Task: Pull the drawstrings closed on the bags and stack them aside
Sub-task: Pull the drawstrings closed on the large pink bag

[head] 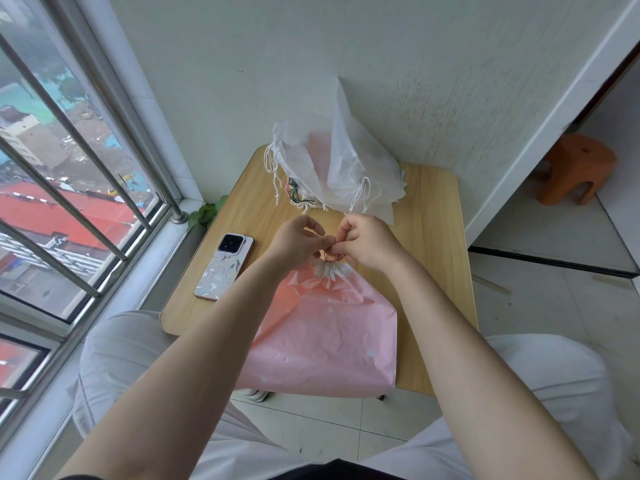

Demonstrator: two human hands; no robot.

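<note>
**Pink bag cinched at the neck**

Your pink drawstring bag [325,337] lies flat on the table [436,258] so its gathered mouth faces away. Your left hand [298,242] and right hand [367,242] pinch its drawstrings there. The white bags [343,168] wait beyond; a phone [225,266] lies left.

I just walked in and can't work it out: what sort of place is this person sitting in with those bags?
Probably a room or enclosed balcony high up in a flat. A barred window looks down on rooftops, a small wooden table stands against a plain white wall, and an orange plastic stool sits on the tiled floor.
</note>
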